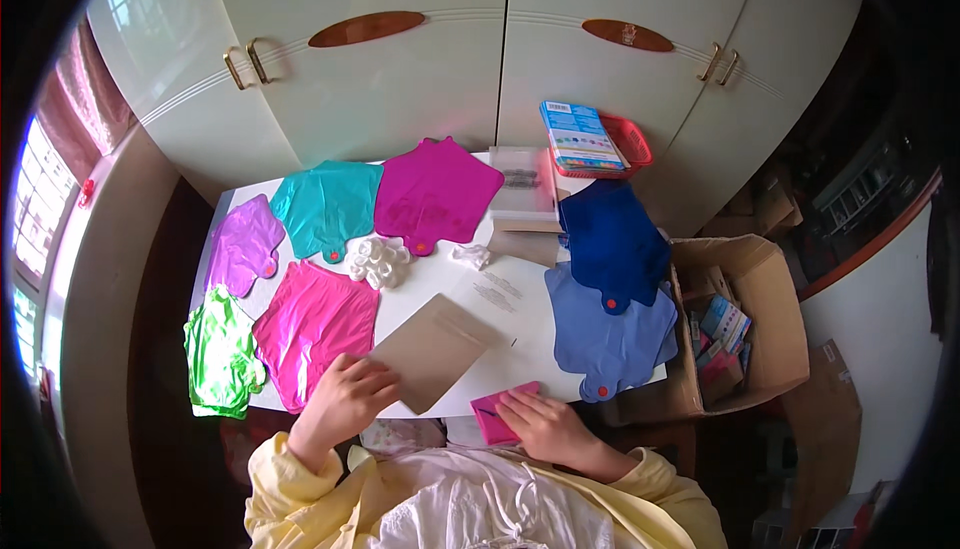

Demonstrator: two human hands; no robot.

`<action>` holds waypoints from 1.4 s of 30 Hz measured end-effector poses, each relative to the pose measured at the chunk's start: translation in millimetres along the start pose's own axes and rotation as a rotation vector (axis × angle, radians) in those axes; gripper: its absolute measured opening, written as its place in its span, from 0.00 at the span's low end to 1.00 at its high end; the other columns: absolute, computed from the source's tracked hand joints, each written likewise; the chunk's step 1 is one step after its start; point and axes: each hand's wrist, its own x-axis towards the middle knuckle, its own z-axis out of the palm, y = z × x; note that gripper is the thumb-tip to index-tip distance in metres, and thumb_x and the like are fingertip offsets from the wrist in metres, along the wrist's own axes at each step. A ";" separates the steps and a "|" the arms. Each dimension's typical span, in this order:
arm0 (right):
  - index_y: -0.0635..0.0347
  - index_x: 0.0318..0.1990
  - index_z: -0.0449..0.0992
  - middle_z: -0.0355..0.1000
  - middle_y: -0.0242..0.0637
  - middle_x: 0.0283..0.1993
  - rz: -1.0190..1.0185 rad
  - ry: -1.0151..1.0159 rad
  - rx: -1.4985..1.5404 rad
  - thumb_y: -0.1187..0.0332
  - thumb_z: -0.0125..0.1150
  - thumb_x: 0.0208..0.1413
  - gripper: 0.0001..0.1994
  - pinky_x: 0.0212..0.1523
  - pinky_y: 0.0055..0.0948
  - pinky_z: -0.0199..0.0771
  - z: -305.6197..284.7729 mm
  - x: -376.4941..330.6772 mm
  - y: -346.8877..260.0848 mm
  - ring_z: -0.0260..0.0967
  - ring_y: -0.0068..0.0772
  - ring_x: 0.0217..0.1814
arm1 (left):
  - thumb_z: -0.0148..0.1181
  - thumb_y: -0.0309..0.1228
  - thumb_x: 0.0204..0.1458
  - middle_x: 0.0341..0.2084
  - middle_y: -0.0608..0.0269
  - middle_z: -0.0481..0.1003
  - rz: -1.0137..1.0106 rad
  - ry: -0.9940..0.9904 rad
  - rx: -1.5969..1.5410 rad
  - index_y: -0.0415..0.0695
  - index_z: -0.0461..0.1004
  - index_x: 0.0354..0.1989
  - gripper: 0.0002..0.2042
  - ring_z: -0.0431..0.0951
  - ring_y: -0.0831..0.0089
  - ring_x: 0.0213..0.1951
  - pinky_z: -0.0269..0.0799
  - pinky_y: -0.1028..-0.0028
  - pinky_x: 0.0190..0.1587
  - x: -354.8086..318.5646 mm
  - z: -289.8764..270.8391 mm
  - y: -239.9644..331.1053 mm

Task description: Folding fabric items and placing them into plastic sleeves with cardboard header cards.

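Note:
My left hand [350, 394] grips the near left edge of a stiff grey-brown cardboard sheet [435, 349], which is tilted at the table's front. My right hand [550, 427] has its fingers over a small folded pink foil piece [488, 423] at the front edge. Flat shiny foil shapes like uninflated balloons lie around: a hot pink one [320, 319] and a green one [218, 354] to the left, purple [245, 241], teal [330, 204] and magenta [440, 194] ones behind. Dark blue [615, 244] and grey-blue ones [610, 329] lie at right; several have red-dotted tabs.
White ribbon coils [380, 264] and a smaller white bundle [470, 256] sit mid-table. Behind are a clear box [525, 189] and a red basket [628, 144] with blue packets [582, 137]. An open carton [750, 249] holding small packages stands right; cabinets [400, 79] rise behind.

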 end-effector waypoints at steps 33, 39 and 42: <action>0.65 0.47 0.54 0.69 0.62 0.37 0.486 -0.175 0.771 0.68 0.61 0.45 0.25 0.38 0.48 0.70 82.2 111.0 5.2 0.68 0.64 0.41 | 0.65 0.40 0.39 0.45 0.61 0.69 -0.276 0.287 -0.072 0.51 0.70 0.40 0.18 0.70 0.65 0.49 0.64 0.64 0.45 -62.0 115.6 42.7; 0.67 0.43 0.54 0.68 0.64 0.35 0.461 -0.186 0.741 0.69 0.59 0.46 0.22 0.36 0.51 0.70 78.2 112.5 4.1 0.68 0.64 0.39 | 0.61 0.42 0.43 0.53 0.58 0.64 -0.184 0.082 0.080 0.59 0.67 0.49 0.22 0.65 0.63 0.56 0.60 0.61 0.52 -60.2 112.6 39.7; 0.67 0.41 0.55 0.68 0.65 0.34 0.490 -0.248 0.710 0.66 0.58 0.47 0.21 0.35 0.51 0.70 76.0 115.4 5.9 0.68 0.65 0.38 | 0.59 0.41 0.45 0.55 0.56 0.63 -0.162 0.005 0.105 0.61 0.66 0.52 0.23 0.62 0.61 0.58 0.58 0.58 0.55 -58.5 112.9 38.2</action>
